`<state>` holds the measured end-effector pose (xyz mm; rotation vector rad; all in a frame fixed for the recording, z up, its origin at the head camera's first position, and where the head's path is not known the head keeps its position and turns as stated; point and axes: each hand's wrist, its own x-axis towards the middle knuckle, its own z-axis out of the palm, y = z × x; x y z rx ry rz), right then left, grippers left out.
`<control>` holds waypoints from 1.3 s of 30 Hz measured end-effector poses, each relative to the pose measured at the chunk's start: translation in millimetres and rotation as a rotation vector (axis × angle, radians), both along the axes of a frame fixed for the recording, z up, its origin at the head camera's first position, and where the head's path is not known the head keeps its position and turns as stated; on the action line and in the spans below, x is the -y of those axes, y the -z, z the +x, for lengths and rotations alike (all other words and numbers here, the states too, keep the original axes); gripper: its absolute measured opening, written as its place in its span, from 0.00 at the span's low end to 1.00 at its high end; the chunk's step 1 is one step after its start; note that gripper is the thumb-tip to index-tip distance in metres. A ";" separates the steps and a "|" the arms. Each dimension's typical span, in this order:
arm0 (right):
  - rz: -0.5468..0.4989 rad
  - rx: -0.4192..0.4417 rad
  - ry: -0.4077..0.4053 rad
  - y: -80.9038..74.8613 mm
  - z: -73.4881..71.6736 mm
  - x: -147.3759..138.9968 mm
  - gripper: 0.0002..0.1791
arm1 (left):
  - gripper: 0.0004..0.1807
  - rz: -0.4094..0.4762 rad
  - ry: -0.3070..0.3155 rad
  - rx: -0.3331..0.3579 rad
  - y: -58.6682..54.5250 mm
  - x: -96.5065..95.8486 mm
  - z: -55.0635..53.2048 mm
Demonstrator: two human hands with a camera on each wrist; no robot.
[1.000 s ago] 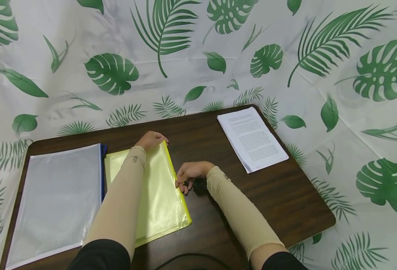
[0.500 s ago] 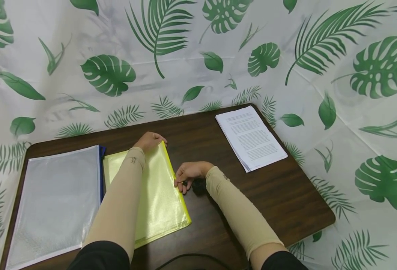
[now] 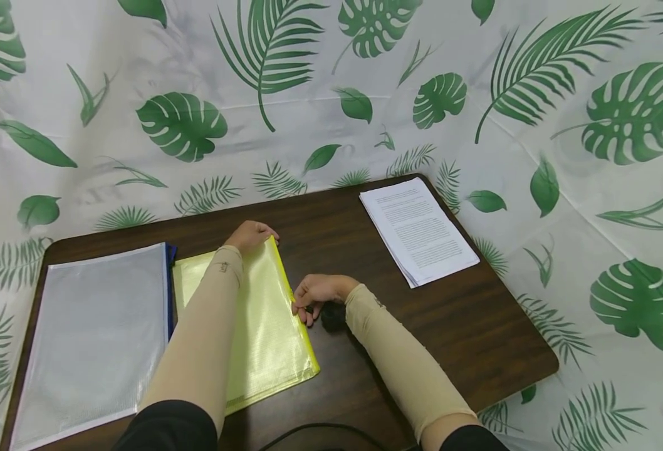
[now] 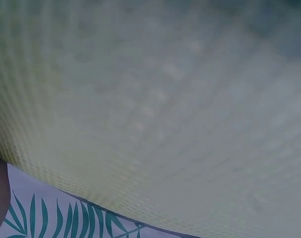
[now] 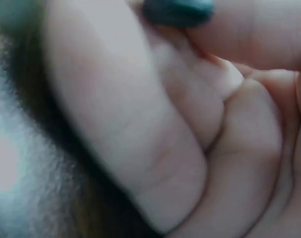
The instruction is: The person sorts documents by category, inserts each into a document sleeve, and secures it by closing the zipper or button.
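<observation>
A yellow mesh zip pouch (image 3: 269,332) lies at a slant on the table, its bright yellow zip edge to the right. My left hand (image 3: 249,236) holds the pouch's upper right corner, arm stretched across the pouch. Partway down the zip edge, my right hand (image 3: 323,289) pinches at it with curled fingers. In the right wrist view, the folded fingers (image 5: 135,129) fill most of the frame beside a small dark glossy thing (image 5: 177,11); I cannot tell what it is. Blurred pouch mesh (image 4: 140,124) covers nearly all of the left wrist view.
A clear mesh pouch (image 3: 100,338) with a blue zip edge lies at the left, close beside the yellow one. Printed papers (image 3: 418,228) are stacked at the back right of the dark wooden table (image 3: 450,338). A black cable (image 3: 323,426) runs along the front.
My right wrist has lifted slightly, with the fingertips still at the zip edge. The left hand and the pouch stay put; the head view has shifted a little.
</observation>
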<state>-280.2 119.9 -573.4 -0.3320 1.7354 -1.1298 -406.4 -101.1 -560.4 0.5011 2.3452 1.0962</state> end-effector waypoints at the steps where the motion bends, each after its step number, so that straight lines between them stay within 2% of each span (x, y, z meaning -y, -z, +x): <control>1: -0.002 -0.002 -0.005 -0.5 1.0 -1.3 0.13 | 0.18 -0.001 0.000 -0.002 -1.4 -1.2 -0.4; 6: -0.023 0.016 -0.024 -2.7 1.4 -4.3 0.13 | 0.17 -0.016 0.000 -0.018 -7.3 -3.5 -3.5; 13: -0.036 0.037 -0.011 -1.6 2.5 -5.8 0.13 | 0.18 -0.025 0.006 -0.002 -8.5 -5.7 -3.6; 17: -0.049 0.043 0.000 1.3 1.9 -6.8 0.13 | 0.18 -0.037 0.010 -0.013 -8.1 -5.9 -3.4; 22: -0.069 0.071 0.019 4.2 0.8 -7.4 0.12 | 0.18 -0.040 0.004 0.005 -8.4 -5.2 -1.6; 30: -0.072 0.093 0.036 0.9 1.4 -7.3 0.12 | 0.18 -0.038 0.004 0.005 -7.8 -5.0 0.9; 33: -0.066 0.094 0.035 -0.6 2.0 -7.2 0.13 | 0.18 -0.029 -0.002 0.016 -7.0 -4.8 1.6; 39: -0.068 0.069 0.038 -0.3 5.7 -6.4 0.13 | 0.18 -0.045 -0.001 -0.003 -3.5 -3.8 2.0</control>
